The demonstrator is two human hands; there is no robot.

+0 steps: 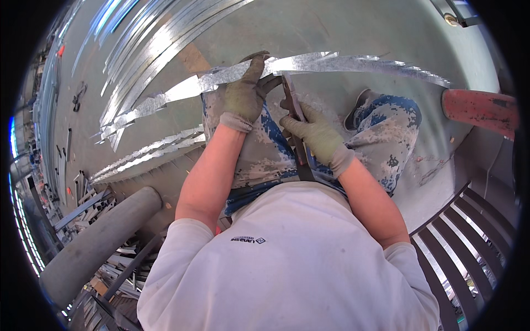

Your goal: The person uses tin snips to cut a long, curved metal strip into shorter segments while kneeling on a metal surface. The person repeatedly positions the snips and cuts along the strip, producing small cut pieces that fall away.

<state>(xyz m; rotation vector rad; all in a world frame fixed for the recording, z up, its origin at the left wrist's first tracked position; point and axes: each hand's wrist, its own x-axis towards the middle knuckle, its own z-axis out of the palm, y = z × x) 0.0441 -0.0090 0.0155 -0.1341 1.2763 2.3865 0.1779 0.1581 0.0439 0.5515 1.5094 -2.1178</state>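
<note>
A long shiny metal strip (353, 62) with a notched edge runs across the upper middle of the view. My left hand (243, 94), in a greenish work glove, grips this strip from above near its middle. My right hand (314, 132), gloved the same way, holds the handles of tin snips (292, 105) whose blades point up at the strip just right of my left hand. Both hands work above my knees, which are in blue-and-grey patterned trousers.
Several more galvanized strips (149, 49) lie fanned out on the grey floor at upper left, with more strips (149, 149) lower down. A grey pipe (99, 243) lies at lower left, a red cylinder (480, 110) at right, a dark slatted grate (475, 231) at lower right.
</note>
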